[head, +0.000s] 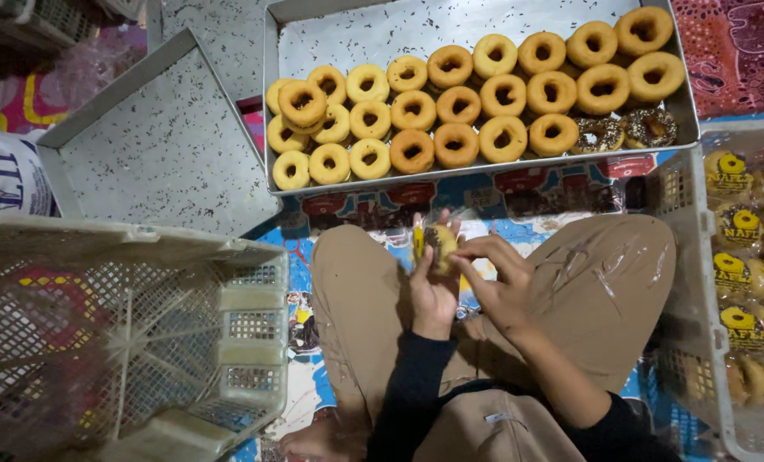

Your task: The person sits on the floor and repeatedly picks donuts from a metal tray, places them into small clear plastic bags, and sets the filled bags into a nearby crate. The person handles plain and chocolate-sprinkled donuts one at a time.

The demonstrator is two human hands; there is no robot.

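Left hand [433, 287] grips 1 round chocolate-topped doughnut in clear plastic wrap [439, 244]; right hand [500, 287] pinches its edge. Loose grip could smear topping or drop it onto lap.

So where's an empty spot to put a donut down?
The big tray is bare along its far edge, behind the donut rows. The smaller speckled tray left of it holds nothing. The right crate is packed with bagged donuts.
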